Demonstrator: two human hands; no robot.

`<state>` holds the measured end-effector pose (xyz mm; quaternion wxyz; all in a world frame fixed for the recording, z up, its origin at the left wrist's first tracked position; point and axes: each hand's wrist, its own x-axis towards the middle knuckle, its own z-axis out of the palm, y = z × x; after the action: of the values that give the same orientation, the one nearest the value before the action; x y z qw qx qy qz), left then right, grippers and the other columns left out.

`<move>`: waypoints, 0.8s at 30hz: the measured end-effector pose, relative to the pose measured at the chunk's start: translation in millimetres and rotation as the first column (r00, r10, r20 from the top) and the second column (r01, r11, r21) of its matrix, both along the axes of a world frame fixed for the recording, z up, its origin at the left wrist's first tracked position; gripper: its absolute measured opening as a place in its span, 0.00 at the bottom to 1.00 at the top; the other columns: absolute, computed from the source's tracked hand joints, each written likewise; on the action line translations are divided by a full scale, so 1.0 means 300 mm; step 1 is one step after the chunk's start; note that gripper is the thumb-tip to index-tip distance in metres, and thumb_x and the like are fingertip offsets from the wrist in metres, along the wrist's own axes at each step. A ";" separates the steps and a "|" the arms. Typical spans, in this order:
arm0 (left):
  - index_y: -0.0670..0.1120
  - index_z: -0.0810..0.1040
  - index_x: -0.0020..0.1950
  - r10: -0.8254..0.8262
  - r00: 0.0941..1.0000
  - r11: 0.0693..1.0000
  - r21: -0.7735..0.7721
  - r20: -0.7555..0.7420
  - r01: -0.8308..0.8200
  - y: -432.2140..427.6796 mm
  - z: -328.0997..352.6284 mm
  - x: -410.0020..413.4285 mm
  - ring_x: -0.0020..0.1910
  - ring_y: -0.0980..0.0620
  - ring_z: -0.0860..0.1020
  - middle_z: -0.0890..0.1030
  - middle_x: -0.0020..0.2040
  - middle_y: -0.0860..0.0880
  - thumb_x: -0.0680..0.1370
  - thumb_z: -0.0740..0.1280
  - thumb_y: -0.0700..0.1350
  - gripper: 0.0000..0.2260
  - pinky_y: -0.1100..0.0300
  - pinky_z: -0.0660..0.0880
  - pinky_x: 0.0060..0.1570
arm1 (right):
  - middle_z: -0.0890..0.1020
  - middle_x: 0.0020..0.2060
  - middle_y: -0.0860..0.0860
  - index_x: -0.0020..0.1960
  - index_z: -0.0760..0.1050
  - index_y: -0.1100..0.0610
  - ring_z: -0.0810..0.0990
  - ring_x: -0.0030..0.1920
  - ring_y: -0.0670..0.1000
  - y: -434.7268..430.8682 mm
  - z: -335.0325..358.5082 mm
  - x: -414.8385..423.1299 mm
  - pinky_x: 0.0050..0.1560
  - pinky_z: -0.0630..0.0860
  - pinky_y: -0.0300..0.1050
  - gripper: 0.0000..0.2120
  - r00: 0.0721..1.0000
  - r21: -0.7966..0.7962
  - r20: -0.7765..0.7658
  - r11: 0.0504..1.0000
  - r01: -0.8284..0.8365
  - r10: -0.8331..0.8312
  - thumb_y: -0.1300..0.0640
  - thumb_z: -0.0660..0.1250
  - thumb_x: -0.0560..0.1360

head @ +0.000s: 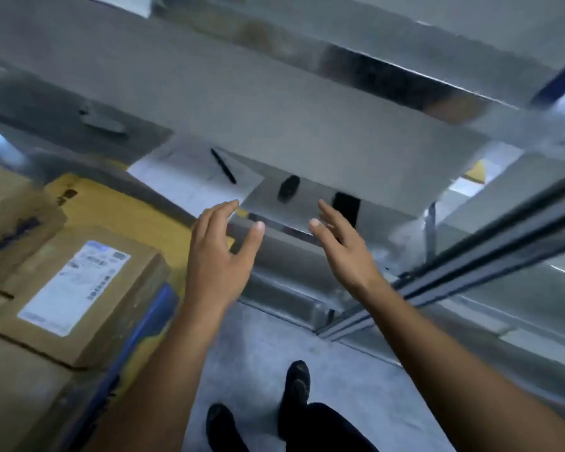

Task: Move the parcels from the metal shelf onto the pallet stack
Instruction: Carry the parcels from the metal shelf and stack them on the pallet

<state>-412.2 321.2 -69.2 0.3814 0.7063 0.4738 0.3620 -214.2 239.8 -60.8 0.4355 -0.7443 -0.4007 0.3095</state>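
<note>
Both my hands are raised in front of me, fingers spread, holding nothing. My left hand (219, 252) and my right hand (343, 249) hover side by side before the metal shelf (274, 119), whose grey boards run across the blurred view. Several brown cardboard parcels lie at the left; the nearest parcel (88, 288) carries a white label. They rest on a yellow sheet (128, 210) over a blue pallet edge (150, 324). No parcel shows on the shelf boards in this blurred frame.
On a lower shelf board lie white paper (190, 177) with a black pen (223, 166), a small dark object (288, 188) and a black phone (345, 207). A metal frame rail (470, 272) runs at the right. My feet stand on the grey floor (258, 353).
</note>
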 end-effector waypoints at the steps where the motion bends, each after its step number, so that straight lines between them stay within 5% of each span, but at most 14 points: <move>1: 0.55 0.72 0.75 -0.069 0.998 0.998 -0.013 -0.009 0.069 -0.044 -0.009 0.073 0.74 0.55 0.68 0.70 0.72 0.58 0.81 0.66 0.60 0.23 0.52 0.69 0.71 | 0.72 0.77 0.41 0.80 0.66 0.37 0.70 0.76 0.41 -0.086 0.002 0.055 0.76 0.66 0.44 0.38 0.998 -0.007 -0.005 0.998 0.064 -0.064 0.26 0.62 0.72; 10: 0.57 0.74 0.74 -0.561 0.827 0.827 -0.048 -0.022 0.560 -0.625 -0.039 0.775 0.72 0.56 0.70 0.70 0.68 0.61 0.80 0.68 0.61 0.23 0.57 0.66 0.69 | 0.73 0.77 0.46 0.81 0.66 0.44 0.72 0.75 0.44 -0.914 -0.023 0.506 0.77 0.68 0.52 0.30 0.854 -0.001 -0.028 0.855 0.519 -0.519 0.40 0.67 0.82; 14: 0.59 0.75 0.71 -0.681 0.733 0.731 -0.077 -0.005 0.678 -0.972 -0.063 1.094 0.70 0.56 0.72 0.74 0.70 0.57 0.74 0.64 0.70 0.29 0.61 0.66 0.68 | 0.74 0.76 0.45 0.80 0.68 0.43 0.73 0.73 0.41 -1.290 -0.025 0.725 0.75 0.69 0.45 0.30 0.771 0.034 -0.035 0.770 0.637 -0.636 0.39 0.68 0.81; 17: 0.59 0.75 0.71 -0.769 0.639 0.636 -0.085 -0.001 0.767 -1.240 -0.077 1.305 0.70 0.57 0.72 0.75 0.69 0.56 0.78 0.69 0.65 0.24 0.65 0.65 0.65 | 0.73 0.76 0.44 0.81 0.67 0.43 0.71 0.74 0.40 -1.576 -0.026 0.878 0.75 0.68 0.45 0.31 0.703 0.042 -0.043 0.702 0.711 -0.710 0.38 0.68 0.81; 21: 0.62 0.73 0.74 -0.841 0.540 0.533 -0.109 0.046 0.839 -1.559 -0.048 1.532 0.64 0.69 0.68 0.71 0.68 0.60 0.79 0.69 0.62 0.23 0.84 0.57 0.56 | 0.73 0.77 0.45 0.81 0.67 0.42 0.71 0.74 0.42 -1.938 -0.015 1.024 0.76 0.69 0.50 0.30 0.605 0.019 -0.036 0.604 0.797 -0.796 0.38 0.67 0.81; 24: 0.62 0.72 0.75 -0.883 0.464 0.455 -0.121 0.066 0.882 -1.743 -0.027 1.656 0.66 0.71 0.68 0.71 0.71 0.59 0.76 0.66 0.67 0.27 0.81 0.57 0.58 | 0.72 0.77 0.45 0.81 0.66 0.40 0.71 0.73 0.41 -2.149 0.003 1.110 0.73 0.69 0.45 0.30 0.541 0.008 -0.005 0.541 0.841 -0.841 0.36 0.66 0.81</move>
<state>84.6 -201.8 -77.2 0.5601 0.8223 0.0649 0.0763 118.7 -404.9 -59.9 0.5343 -0.8431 0.0036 0.0613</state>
